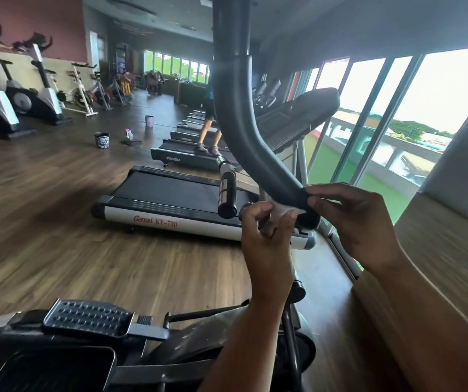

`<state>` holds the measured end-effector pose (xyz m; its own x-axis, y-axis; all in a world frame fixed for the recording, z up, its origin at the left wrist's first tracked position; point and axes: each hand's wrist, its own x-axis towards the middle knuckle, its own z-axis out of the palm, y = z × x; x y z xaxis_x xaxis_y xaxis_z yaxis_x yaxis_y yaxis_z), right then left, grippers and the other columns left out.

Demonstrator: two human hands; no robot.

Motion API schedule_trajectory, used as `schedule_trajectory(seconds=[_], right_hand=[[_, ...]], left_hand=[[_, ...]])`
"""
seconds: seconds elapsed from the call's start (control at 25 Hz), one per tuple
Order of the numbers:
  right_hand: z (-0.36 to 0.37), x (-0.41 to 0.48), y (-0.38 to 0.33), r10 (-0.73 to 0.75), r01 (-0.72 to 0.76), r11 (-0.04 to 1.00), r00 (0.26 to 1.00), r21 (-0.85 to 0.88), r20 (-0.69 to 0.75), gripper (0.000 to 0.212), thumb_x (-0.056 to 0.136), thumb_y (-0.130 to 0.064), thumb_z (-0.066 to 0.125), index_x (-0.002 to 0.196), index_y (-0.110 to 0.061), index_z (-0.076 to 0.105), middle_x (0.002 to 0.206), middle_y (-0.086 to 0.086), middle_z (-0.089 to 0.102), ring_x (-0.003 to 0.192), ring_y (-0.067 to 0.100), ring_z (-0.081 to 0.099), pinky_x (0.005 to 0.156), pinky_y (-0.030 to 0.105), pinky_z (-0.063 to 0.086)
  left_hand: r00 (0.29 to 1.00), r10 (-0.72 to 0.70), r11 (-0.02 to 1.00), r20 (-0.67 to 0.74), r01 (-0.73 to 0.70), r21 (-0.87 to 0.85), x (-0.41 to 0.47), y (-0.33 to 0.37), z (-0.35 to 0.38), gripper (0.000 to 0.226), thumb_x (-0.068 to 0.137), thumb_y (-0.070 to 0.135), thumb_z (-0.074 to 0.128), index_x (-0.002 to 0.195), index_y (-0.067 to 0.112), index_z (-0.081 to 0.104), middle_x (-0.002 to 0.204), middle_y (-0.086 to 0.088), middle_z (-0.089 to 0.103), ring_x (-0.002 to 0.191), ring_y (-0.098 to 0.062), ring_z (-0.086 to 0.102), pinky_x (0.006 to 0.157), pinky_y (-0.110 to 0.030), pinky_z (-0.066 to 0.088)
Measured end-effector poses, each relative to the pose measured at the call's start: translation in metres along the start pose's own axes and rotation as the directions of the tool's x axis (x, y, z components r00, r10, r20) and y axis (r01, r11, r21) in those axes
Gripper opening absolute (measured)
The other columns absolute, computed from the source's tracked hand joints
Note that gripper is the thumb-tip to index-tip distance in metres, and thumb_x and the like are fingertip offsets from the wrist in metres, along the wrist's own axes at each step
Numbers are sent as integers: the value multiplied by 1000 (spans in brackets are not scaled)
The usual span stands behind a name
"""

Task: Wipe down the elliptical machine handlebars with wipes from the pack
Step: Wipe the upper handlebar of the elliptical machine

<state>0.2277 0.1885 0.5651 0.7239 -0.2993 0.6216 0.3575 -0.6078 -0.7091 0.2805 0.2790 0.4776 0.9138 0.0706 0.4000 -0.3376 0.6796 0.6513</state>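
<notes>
The elliptical's dark padded handlebar curves down from the top of the view to its end at centre right. A small white wipe lies against the underside of that end. My left hand pinches the wipe from below with thumb and fingers. My right hand reaches in from the right, its fingertips pinching the handlebar's tip and the wipe's edge. A second, short black grip stands just left of my hands. The wipes pack is not in view.
The elliptical's ribbed foot pedal and frame fill the bottom left. A row of treadmills runs away ahead, with a person walking on one. Buckets and bottles stand on the wooden floor. Windows line the right.
</notes>
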Motion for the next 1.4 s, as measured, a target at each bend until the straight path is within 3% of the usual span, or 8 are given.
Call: schedule_trajectory(seconds=[0.16, 0.28, 0.4, 0.6, 0.88, 1.16, 1.28, 1.4], right_hand=[[3, -4, 7, 21, -19, 999, 998, 31, -63, 23, 84, 9, 70, 98, -9, 76, 83, -22, 75, 80, -4, 69, 75, 11, 52], [5, -7, 9, 20, -17, 999, 995, 27, -102, 22, 85, 8, 70, 95, -11, 75, 80, -24, 74, 79, -8, 68, 75, 6, 49], [6, -9, 7, -1, 1, 1000, 995, 1, -95, 21, 87, 7, 68, 97, -11, 74, 91, -8, 74, 79, -11, 66, 74, 4, 47], [1, -18, 14, -51, 45, 996, 995, -76, -81, 19, 90, 5, 66, 99, -11, 73, 97, 3, 70, 85, -8, 66, 78, 6, 48], [-5, -28, 32, 4, -16, 989, 997, -148, -80, 23, 92, 6, 64, 104, -13, 71, 105, 6, 69, 90, -8, 65, 72, 4, 47], [10, -39, 36, 13, -51, 980, 982, -193, -191, 25, 92, 7, 64, 114, -4, 69, 110, 4, 68, 99, -5, 65, 81, 5, 48], [26, -47, 35, -4, -67, 969, 958, -238, -285, 28, 92, 6, 65, 117, -6, 68, 113, 0, 68, 104, -5, 65, 89, 8, 49], [39, -50, 34, 31, -130, 961, 928, -245, -371, 29, 93, 2, 64, 119, -11, 68, 117, 1, 70, 109, 6, 67, 99, 25, 53]], left_hand=[[994, -25, 998, 104, 19, 53, -6, -20, -3, 24, 81, 26, 78, 95, 30, 59, 90, 10, 63, 84, -19, 62, 80, -35, 53], [983, -46, 993, 177, 25, 119, -7, -27, -5, 28, 78, 28, 80, 95, 29, 58, 90, 10, 65, 84, -20, 66, 81, -35, 55], [969, -87, 978, 230, 39, 204, -5, -36, -7, 31, 83, 16, 81, 100, 19, 55, 93, 3, 66, 85, -17, 67, 78, -29, 55], [959, -78, 941, 271, -18, 337, 2, -49, -11, 30, 83, 32, 80, 99, 26, 56, 95, -4, 69, 90, -26, 69, 82, -48, 57], [958, -150, 955, 243, 77, 286, 3, -59, -11, 28, 83, 18, 82, 98, 25, 60, 92, 9, 71, 88, -18, 69, 84, -40, 57], [910, -160, 927, 382, 6, 376, 22, -64, -23, 32, 85, 33, 78, 107, 17, 62, 101, 5, 73, 95, -16, 70, 83, -41, 59], [865, -95, 914, 494, -120, 387, 43, -63, -32, 33, 83, 32, 79, 110, 18, 65, 108, 2, 69, 100, -16, 68, 87, -39, 56], [756, -179, 942, 630, -54, 333, 71, -44, -39, 25, 84, 22, 80, 107, 19, 69, 110, 2, 69, 104, -11, 67, 90, -27, 54]])
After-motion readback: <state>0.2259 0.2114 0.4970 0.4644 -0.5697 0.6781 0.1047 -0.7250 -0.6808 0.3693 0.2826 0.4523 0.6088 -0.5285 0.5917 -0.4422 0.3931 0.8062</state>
